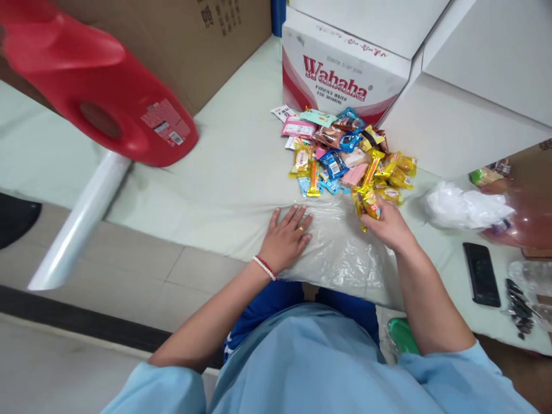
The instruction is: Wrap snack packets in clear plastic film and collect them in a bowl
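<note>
My left hand (pixel 287 236) lies flat with fingers spread on the left edge of a clear plastic bag (pixel 340 253) spread on the pale green sheet. My right hand (pixel 386 221) is closed around a yellow wrapped snack (pixel 370 202) just above the bag's right side. A pile of mixed wrapped snacks (pixel 345 155) in yellow, blue, pink and brown lies just beyond both hands.
A white and red Wahaha carton (pixel 340 72) stands behind the pile. A red jug (pixel 99 98) and a roll of clear film (pixel 81 221) lie at the left. At the right are crumpled white plastic (pixel 461 207) and a black phone (pixel 479 273).
</note>
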Tool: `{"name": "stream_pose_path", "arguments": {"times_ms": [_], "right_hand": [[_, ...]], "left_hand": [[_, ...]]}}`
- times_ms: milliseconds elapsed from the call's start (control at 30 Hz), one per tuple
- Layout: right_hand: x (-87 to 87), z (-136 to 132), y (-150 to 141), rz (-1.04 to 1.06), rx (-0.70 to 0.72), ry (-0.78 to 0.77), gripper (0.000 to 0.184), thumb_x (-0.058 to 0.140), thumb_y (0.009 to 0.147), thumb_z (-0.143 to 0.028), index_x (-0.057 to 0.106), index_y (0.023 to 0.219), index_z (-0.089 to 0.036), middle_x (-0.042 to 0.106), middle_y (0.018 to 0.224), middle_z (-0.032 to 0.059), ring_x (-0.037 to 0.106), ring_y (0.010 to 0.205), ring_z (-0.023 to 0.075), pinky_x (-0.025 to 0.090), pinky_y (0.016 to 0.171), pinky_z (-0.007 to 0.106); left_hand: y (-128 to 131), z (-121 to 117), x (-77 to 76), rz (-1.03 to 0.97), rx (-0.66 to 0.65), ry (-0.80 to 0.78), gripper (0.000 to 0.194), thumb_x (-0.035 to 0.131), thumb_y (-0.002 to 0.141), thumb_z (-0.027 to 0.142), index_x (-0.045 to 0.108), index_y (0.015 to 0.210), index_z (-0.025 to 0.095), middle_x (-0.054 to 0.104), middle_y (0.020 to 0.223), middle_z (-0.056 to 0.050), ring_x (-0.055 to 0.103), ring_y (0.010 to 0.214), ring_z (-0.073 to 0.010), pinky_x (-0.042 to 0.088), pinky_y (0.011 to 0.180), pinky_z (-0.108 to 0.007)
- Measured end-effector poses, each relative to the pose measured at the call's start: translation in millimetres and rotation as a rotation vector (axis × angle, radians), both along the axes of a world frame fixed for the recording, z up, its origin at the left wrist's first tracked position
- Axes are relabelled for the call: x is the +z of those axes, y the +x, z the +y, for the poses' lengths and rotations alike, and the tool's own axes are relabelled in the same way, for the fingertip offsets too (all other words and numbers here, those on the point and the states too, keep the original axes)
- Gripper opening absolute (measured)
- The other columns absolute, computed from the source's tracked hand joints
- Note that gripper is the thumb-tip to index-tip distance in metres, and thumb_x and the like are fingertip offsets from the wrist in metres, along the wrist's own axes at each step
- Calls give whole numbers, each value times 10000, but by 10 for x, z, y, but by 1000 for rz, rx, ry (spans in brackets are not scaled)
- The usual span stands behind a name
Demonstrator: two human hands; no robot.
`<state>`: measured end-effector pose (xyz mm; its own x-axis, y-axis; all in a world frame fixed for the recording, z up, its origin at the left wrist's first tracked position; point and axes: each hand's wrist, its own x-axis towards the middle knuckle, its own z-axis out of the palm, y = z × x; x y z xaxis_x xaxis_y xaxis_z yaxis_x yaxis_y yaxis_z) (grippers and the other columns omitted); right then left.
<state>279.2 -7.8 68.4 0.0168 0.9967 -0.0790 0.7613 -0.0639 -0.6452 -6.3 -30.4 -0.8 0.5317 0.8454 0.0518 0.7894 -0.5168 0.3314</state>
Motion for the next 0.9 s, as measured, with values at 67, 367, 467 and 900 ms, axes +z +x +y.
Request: {"name": "stream_pose_path", "arguments": {"times_ms": [67, 367, 467, 900], "right_hand": [[135, -137, -132, -226, 134, 40, 291, 628, 790, -333, 630, 1046, -196, 708, 924, 72, 614, 822, 258, 408, 701, 326], [-72, -416, -646, -526, 463, 16, 597, 711, 877, -237, 531, 1446, -216, 628, 1391, 164, 544, 1252, 370, 433, 1009, 491], [-111, -430, -562, -400, 509, -15, 711, 743, 878, -294, 463, 1530, -254, 563, 1493, 134, 510, 1319, 352, 431, 1072, 496], [-177, -481, -580, -419, 548, 80, 536, 700, 953, -346, 570, 1447, -185, 618, 1401, 172, 504, 1353, 356, 381, 1151, 553]], "left_hand": [[-20, -6, 7, 11, 18, -4, 553, 420, 1062, 424, 452, 1583, 243, 310, 1718, -96, 276, 1601, -304, 139, 1289, -641], [-243, -106, 58, 21, -17, -32, 578, 490, 1035, 427, 434, 1592, 286, 368, 1692, -119, 344, 1569, -325, 156, 1269, -672], [-246, -141, 25, -6, -13, -1, 567, 481, 1040, 433, 443, 1588, 290, 385, 1683, -119, 358, 1563, -320, 146, 1278, -657], [-267, -138, -13, -42, -1, 28, 548, 456, 1058, 392, 436, 1586, 251, 419, 1665, -131, 387, 1550, -305, 189, 1277, -635]]}}
